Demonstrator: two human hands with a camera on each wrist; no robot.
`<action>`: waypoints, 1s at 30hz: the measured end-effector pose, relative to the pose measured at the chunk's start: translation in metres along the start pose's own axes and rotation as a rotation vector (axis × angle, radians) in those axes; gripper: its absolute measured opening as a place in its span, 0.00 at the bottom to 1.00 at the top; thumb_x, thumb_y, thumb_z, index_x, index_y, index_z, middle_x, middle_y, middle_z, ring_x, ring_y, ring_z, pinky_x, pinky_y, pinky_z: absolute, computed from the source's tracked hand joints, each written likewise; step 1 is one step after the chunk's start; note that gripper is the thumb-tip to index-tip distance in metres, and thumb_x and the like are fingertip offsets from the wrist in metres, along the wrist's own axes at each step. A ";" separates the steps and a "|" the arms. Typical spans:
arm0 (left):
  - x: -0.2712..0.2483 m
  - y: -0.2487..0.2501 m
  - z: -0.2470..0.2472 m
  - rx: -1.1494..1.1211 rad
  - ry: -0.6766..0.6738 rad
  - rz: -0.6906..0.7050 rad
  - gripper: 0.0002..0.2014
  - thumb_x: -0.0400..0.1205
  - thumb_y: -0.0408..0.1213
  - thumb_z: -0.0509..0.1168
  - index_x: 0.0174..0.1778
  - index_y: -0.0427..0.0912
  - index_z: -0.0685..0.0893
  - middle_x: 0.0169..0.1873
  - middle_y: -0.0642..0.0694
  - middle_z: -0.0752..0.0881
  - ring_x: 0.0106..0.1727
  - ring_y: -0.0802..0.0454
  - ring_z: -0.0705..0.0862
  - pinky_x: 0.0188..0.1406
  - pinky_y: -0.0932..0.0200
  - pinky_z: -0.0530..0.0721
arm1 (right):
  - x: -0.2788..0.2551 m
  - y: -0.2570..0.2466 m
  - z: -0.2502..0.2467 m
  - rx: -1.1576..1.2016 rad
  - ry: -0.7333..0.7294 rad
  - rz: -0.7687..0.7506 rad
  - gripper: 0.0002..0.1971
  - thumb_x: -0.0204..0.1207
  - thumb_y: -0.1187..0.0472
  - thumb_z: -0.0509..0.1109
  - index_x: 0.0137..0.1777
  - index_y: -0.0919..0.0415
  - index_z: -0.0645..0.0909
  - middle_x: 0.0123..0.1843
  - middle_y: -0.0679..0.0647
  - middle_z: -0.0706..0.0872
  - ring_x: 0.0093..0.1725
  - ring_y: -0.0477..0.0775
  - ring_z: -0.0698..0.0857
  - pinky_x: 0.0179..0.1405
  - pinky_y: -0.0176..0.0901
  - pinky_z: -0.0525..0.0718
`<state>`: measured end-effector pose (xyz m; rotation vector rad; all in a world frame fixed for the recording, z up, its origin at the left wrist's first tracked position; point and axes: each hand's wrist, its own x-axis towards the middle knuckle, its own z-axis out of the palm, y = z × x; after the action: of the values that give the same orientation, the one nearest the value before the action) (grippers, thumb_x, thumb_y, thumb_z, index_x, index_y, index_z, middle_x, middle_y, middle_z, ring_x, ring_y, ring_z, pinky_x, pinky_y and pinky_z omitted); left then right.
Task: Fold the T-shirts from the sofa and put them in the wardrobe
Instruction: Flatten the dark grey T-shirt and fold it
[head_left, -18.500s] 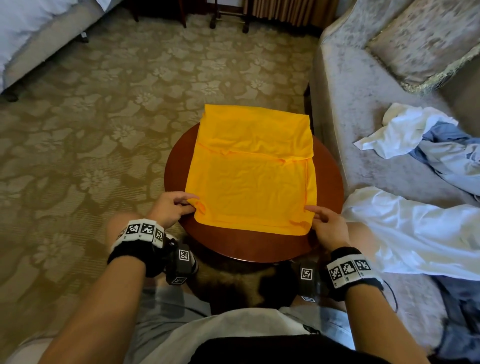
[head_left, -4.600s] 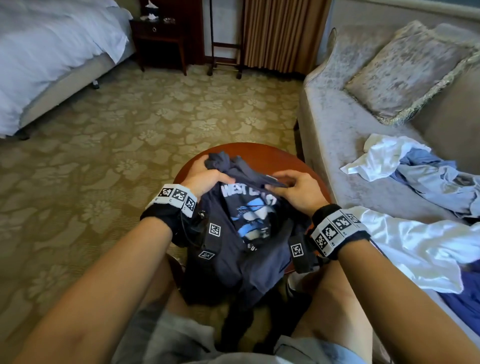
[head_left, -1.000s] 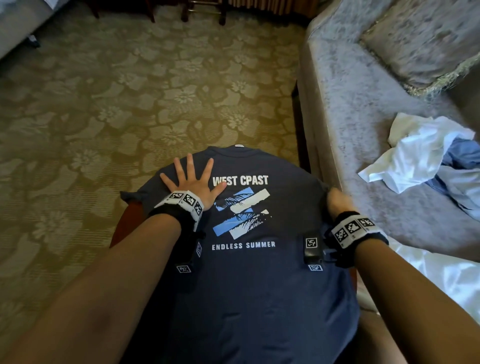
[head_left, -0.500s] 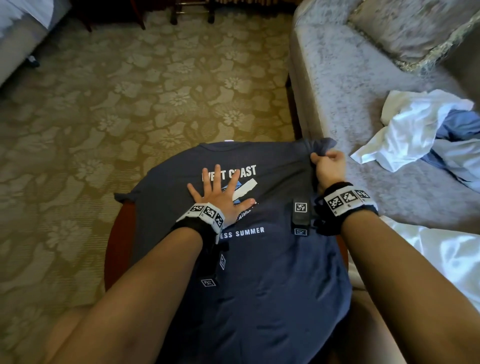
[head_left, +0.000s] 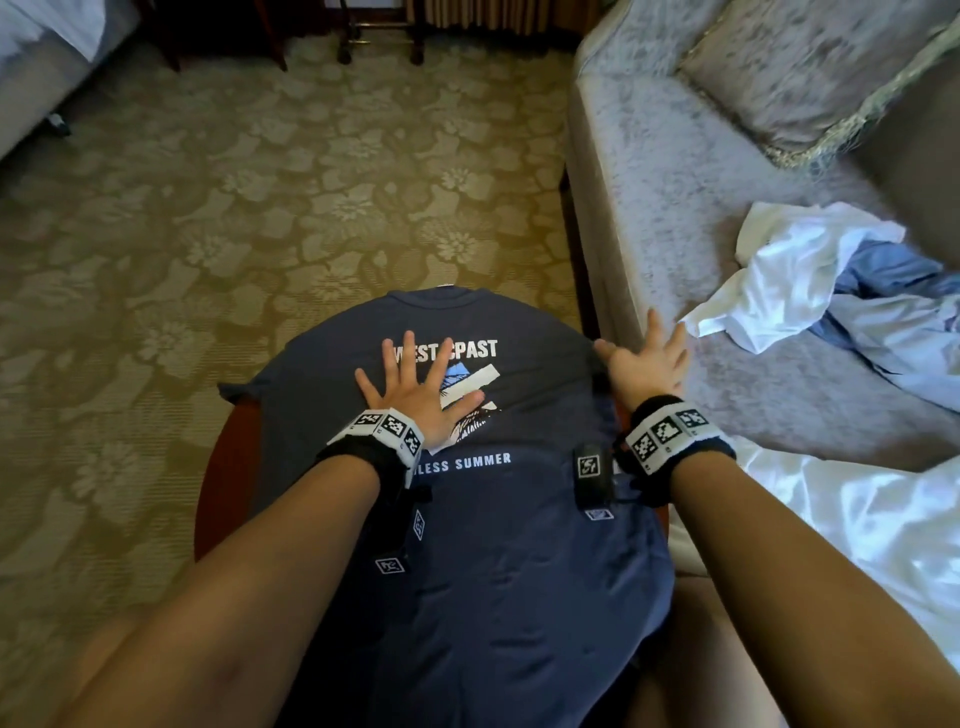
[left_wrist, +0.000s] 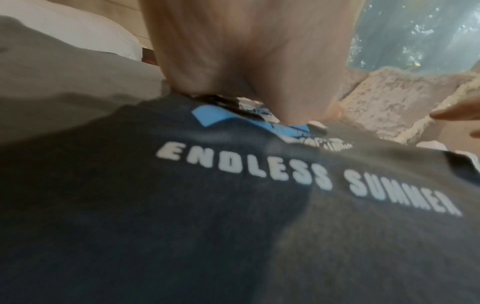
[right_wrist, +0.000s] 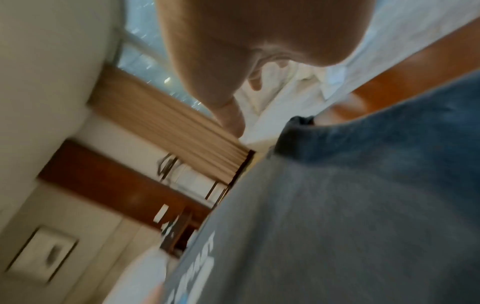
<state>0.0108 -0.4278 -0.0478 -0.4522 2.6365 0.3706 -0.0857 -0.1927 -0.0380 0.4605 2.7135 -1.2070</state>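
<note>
A dark blue T-shirt (head_left: 483, 545) lies spread over a round table (head_left: 228, 467), hiding nearly all of it. The left hand (head_left: 418, 392) presses flat on the print with fingers spread wide, covering some letters. The right hand (head_left: 644, 364) is at the shirt's right edge, fingers straight, holding nothing. More clothes (head_left: 810, 280) lie on the sofa (head_left: 675, 171). Both wrist views are blurry.

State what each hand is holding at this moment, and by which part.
Nothing is held. The left hand lies flat with spread fingers on the print of the navy T-shirt. The right hand is open at the shirt's right edge, gripping nothing.
</note>
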 end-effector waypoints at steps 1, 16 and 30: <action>-0.004 -0.003 -0.003 -0.013 0.024 -0.029 0.43 0.74 0.78 0.42 0.81 0.67 0.32 0.80 0.48 0.23 0.80 0.41 0.22 0.73 0.24 0.30 | -0.009 -0.002 0.006 -0.096 -0.026 -0.096 0.42 0.76 0.44 0.70 0.86 0.41 0.50 0.88 0.49 0.40 0.86 0.60 0.40 0.83 0.63 0.41; -0.125 -0.081 0.034 -0.036 -0.061 -0.324 0.53 0.65 0.84 0.47 0.80 0.67 0.29 0.80 0.41 0.24 0.80 0.30 0.26 0.74 0.20 0.39 | -0.157 0.033 0.022 -0.737 -0.532 -0.153 0.59 0.59 0.16 0.62 0.82 0.31 0.30 0.82 0.51 0.18 0.81 0.66 0.23 0.73 0.84 0.33; -0.140 -0.070 0.024 0.074 -0.038 -0.127 0.48 0.72 0.78 0.53 0.83 0.65 0.41 0.83 0.40 0.32 0.82 0.30 0.32 0.76 0.22 0.42 | -0.195 0.014 0.028 -0.638 -0.524 -0.207 0.55 0.64 0.29 0.73 0.84 0.31 0.40 0.85 0.53 0.26 0.82 0.70 0.27 0.76 0.80 0.36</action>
<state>0.1648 -0.4479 -0.0163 -0.5787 2.5592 0.2378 0.1035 -0.2475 -0.0185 -0.1967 2.5038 -0.3502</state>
